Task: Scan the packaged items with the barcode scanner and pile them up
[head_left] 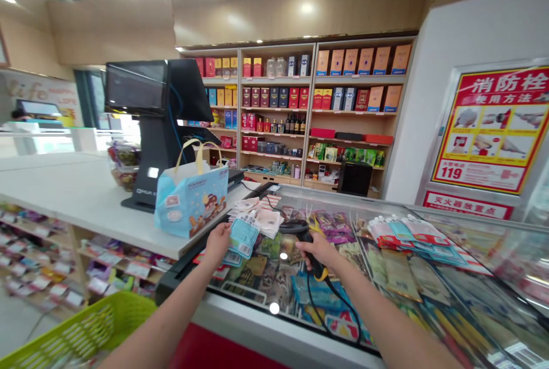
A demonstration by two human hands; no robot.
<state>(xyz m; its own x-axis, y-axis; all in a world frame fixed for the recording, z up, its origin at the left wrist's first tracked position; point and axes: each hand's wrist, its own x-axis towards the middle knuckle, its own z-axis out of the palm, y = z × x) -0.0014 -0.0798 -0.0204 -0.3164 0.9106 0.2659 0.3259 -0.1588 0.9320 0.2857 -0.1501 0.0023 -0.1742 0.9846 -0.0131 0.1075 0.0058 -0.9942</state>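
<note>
Light-blue flat printed packet (244, 237) over glass-topped display case (257, 321); my left hand (219, 241) pinches its edge. Black-and-yellow handheld scanner (318, 268) to its right, handle wrapped in my right hand (321, 249). Light-blue cartoon-printed carrier bag (191, 200) upright on white counter (77, 174).

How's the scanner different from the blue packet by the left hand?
The scanner is black with yellow; the packet is blue and white. The scanner has a cable; the packet shows none. The right hand grips the scanner; the left hand holds the packet's edge. Both are above the glass counter.
</note>
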